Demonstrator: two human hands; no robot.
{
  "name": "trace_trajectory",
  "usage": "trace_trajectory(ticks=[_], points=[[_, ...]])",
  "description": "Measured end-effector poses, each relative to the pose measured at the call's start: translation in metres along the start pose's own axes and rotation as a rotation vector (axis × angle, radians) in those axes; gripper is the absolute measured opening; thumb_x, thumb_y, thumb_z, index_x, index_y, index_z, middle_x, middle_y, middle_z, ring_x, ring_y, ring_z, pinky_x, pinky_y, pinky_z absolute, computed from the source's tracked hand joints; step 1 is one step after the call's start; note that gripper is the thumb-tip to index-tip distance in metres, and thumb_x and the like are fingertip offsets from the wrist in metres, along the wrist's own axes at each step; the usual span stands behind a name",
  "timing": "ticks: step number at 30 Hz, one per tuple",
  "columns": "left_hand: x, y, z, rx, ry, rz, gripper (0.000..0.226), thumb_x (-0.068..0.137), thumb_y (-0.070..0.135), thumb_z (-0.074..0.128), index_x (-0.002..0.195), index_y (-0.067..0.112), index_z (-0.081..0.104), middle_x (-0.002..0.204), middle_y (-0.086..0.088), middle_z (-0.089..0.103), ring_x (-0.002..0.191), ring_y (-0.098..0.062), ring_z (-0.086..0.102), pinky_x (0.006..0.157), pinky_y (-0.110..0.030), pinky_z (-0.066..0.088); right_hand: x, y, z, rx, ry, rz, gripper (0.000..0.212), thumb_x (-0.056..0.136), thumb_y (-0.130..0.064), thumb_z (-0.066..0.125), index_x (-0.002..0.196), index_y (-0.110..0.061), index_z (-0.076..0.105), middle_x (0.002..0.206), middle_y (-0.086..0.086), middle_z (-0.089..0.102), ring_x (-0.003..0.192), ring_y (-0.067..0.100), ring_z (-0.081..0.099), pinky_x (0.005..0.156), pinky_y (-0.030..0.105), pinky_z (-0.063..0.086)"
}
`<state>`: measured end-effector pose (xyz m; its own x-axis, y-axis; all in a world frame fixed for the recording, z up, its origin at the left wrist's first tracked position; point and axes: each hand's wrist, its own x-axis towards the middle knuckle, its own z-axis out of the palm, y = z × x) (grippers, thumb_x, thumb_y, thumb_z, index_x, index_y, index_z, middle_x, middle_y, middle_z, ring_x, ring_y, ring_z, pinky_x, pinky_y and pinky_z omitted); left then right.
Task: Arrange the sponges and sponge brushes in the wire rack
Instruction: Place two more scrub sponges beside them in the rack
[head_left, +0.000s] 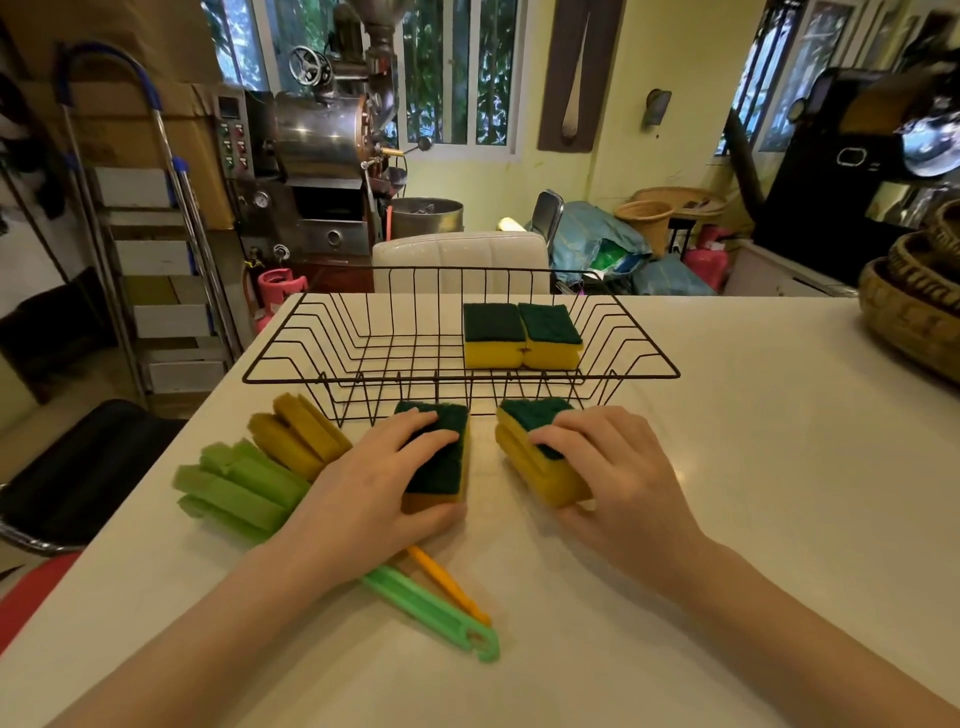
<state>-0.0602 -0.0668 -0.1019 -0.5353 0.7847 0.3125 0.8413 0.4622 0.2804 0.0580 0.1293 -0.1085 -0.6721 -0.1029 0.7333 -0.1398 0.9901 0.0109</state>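
A black wire rack (649, 358) stands on the white table and holds two yellow sponges with green scrub tops (522, 335) side by side at its right. In front of the rack, my left hand (374, 478) grips a yellow-and-green sponge (441, 457) from above. My right hand (608, 467) grips another such sponge (540, 457), which lies tilted. A green sponge brush (239, 488) and an orange sponge brush (301, 431) lie to the left, their heads near the rack. Their green handle (441, 613) and orange handle (447, 582) stick out below my left wrist.
The white table (727, 519) runs wide to the right. Woven baskets (909, 312) stand at its far right edge. A white chair back (462, 254) is behind the rack. A black seat (83, 467) sits off the table's left edge.
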Motion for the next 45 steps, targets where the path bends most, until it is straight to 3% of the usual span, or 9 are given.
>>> trace_trajectory(ticks=[5,10,17,20,22,28,33,39,45], points=[[-0.001,0.001,0.000,-0.003,0.036,0.000,0.067,0.072,0.062,0.051,0.131,0.035,0.036,0.143,0.010,0.033,0.128,-0.006,0.026,0.100,-0.024,0.029,-0.007,-0.008,0.004,-0.012,-0.179,-0.015,0.048,0.072,-0.030,0.064,0.117,-0.020,0.051,0.111,0.002,0.062,0.107,0.016,0.044,0.092,0.028,0.035],[-0.003,0.003,0.000,-0.043,0.033,0.006,0.062,0.073,0.056,0.054,0.130,0.034,0.039,0.142,0.009,0.035,0.125,-0.004,0.026,0.098,-0.021,0.025,-0.006,-0.016,0.000,0.042,-0.270,0.026,0.047,0.074,-0.040,0.059,0.117,-0.023,0.051,0.112,-0.001,0.061,0.106,0.013,0.046,0.088,0.025,0.037],[-0.008,0.014,0.003,-0.109,-0.001,0.046,0.056,0.077,0.052,0.053,0.129,0.036,0.038,0.142,0.012,0.032,0.120,0.006,0.020,0.101,-0.021,0.025,-0.001,-0.017,-0.010,0.260,-0.259,0.163,0.035,0.077,-0.041,0.056,0.110,-0.027,0.057,0.105,-0.009,0.060,0.100,0.001,0.043,0.085,0.014,0.033],[-0.008,0.018,-0.001,-0.155,-0.010,0.056,0.063,0.072,0.062,0.051,0.128,0.036,0.039,0.140,0.012,0.033,0.118,0.005,0.022,0.099,-0.022,0.029,0.006,-0.010,-0.014,0.351,-0.235,0.197,0.035,0.075,-0.040,0.058,0.106,-0.024,0.059,0.104,-0.005,0.061,0.098,0.005,0.047,0.083,0.019,0.039],[-0.002,0.017,-0.006,-0.131,-0.016,0.067,0.075,0.063,0.073,0.046,0.128,0.037,0.038,0.140,0.011,0.033,0.118,0.003,0.024,0.098,-0.022,0.029,0.015,0.000,-0.017,0.376,-0.317,0.212,0.043,0.071,-0.047,0.062,0.108,-0.027,0.055,0.112,-0.005,0.057,0.105,0.006,0.044,0.087,0.020,0.040],[0.031,0.010,-0.021,-0.077,-0.349,0.052,0.082,0.058,0.062,0.068,0.128,0.038,0.031,0.135,0.010,0.032,0.111,-0.001,0.027,0.091,-0.020,0.034,0.044,0.025,-0.014,0.406,-0.756,0.293,0.069,0.060,-0.052,0.075,0.117,-0.031,0.043,0.118,-0.009,0.043,0.107,0.007,0.039,0.086,0.019,0.040],[0.050,0.008,-0.029,-0.024,-0.532,0.051,0.081,0.055,0.054,0.076,0.121,0.039,0.031,0.114,0.010,0.045,0.099,-0.008,0.044,0.073,-0.015,0.040,0.056,0.025,-0.008,0.431,-0.890,0.330,0.066,0.061,-0.039,0.079,0.114,-0.029,0.040,0.106,-0.008,0.042,0.093,0.008,0.044,0.069,0.013,0.041],[0.047,0.007,-0.023,-0.053,-0.424,0.068,0.077,0.051,0.055,0.077,0.116,0.038,0.038,0.109,0.009,0.047,0.096,-0.008,0.044,0.074,-0.018,0.041,0.054,0.018,-0.015,0.387,-0.942,0.275,0.063,0.060,-0.038,0.080,0.110,-0.031,0.041,0.108,-0.005,0.044,0.092,0.011,0.045,0.072,0.017,0.047],[0.042,0.010,-0.035,-0.166,-0.317,0.098,0.070,0.049,0.052,0.079,0.109,0.043,0.043,0.098,0.023,0.046,0.091,0.004,0.045,0.066,-0.010,0.037,0.057,0.013,-0.035,0.399,-0.875,0.211,0.060,0.058,-0.037,0.081,0.106,-0.033,0.044,0.103,-0.009,0.046,0.093,0.008,0.046,0.070,0.017,0.046]])
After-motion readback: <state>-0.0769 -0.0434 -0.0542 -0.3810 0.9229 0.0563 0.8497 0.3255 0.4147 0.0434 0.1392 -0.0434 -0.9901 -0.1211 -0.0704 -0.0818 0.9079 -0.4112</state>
